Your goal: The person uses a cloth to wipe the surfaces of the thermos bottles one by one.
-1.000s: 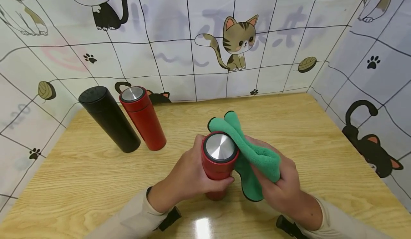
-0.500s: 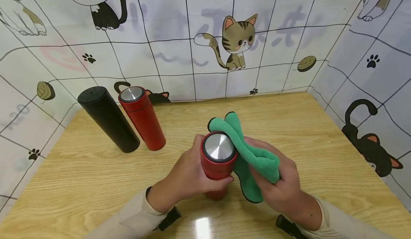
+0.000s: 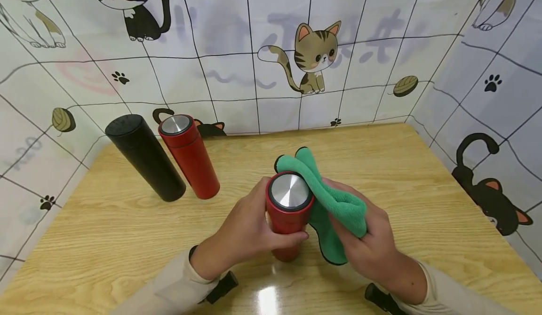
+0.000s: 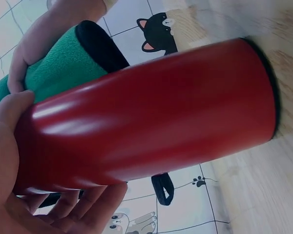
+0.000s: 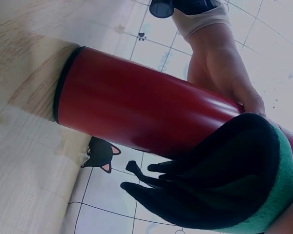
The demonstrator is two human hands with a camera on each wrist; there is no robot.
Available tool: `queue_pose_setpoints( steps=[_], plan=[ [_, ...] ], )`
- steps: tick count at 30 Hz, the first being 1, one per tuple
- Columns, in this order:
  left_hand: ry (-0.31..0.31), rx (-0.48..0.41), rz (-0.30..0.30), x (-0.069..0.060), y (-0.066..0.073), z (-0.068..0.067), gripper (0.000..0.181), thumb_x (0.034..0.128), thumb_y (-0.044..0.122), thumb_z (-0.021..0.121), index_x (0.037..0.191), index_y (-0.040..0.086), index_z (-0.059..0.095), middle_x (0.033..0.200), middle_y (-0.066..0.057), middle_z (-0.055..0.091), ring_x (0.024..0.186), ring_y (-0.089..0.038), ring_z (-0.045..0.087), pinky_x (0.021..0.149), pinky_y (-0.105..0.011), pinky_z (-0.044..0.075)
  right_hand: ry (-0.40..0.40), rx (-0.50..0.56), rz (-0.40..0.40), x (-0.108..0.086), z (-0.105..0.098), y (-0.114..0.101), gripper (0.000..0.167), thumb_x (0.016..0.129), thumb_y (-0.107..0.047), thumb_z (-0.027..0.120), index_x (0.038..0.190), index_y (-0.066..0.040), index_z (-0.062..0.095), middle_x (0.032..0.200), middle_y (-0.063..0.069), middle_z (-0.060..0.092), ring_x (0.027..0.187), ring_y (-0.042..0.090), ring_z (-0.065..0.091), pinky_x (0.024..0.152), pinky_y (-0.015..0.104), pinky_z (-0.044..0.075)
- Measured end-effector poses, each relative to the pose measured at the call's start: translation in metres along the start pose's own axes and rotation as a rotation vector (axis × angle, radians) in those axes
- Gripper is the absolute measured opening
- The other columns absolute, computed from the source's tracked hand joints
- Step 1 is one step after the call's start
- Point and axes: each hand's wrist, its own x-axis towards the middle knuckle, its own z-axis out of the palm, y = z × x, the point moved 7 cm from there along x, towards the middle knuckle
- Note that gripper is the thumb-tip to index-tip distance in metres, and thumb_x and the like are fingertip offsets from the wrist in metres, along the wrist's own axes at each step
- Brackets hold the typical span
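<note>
At the left, a black bottle (image 3: pixel 146 157) and a red bottle (image 3: pixel 189 157) stand side by side on the wooden surface (image 3: pixel 169 240), well apart from both hands. Next comes the left grip (image 3: pixel 250 230), closed round the upper body of the steel-topped bottle (image 3: pixel 285 217), its thumb across the near side. That bottle lies between the two grips; whether its base touches the surface is hard to tell. The left fingers pass out of sight behind it in the head view, though the left wrist view shows their tips curled against it.

Along the bottle's right side lies the green cloth (image 3: pixel 323 195), touching just below the lid. Farthest right, the right grip (image 3: pixel 372 244) clasps the folded cloth between thumb and fingers; most of those fingers are hidden by it. In the right wrist view, the right grip is largely cut off.
</note>
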Motion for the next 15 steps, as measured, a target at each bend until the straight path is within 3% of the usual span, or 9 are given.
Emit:
queue_pose_setpoints(
  steps=[4,9,15],
  plan=[
    [-0.007,-0.031,0.008,0.0004,0.0006,-0.0012,0.087,0.0686,0.034,0.093,0.139,0.019,0.044,0.125,0.012,0.053,0.115,-0.004,0.057,0.09,-0.026,0.057,0.003,-0.002,-0.005,0.0001,-0.0004,-0.0005,0.039,0.097,0.004,0.056,0.135,0.015,0.052,0.142,0.013,0.058,0.134,0.022,0.055,0.111,0.029,0.045],
    [-0.007,-0.05,0.016,0.0016,0.0005,-0.0031,0.089,0.0682,0.031,0.093,0.141,0.021,0.044,0.127,0.011,0.056,0.116,-0.005,0.058,0.088,-0.026,0.058,-0.019,-0.05,0.062,-0.0001,0.0007,0.003,0.045,0.095,0.011,0.055,0.139,0.01,0.051,0.144,0.012,0.057,0.136,0.02,0.053,0.109,0.027,0.046],
    [0.009,-0.077,-0.029,0.002,-0.0008,-0.0053,0.091,0.0674,0.028,0.094,0.138,0.016,0.037,0.126,0.008,0.063,0.115,-0.005,0.062,0.095,-0.028,0.056,0.01,-0.066,0.044,-0.0002,-0.0018,0.0028,0.042,0.094,0.011,0.056,0.136,0.012,0.052,0.144,0.009,0.058,0.136,0.017,0.053,0.11,0.026,0.044]
  ],
)
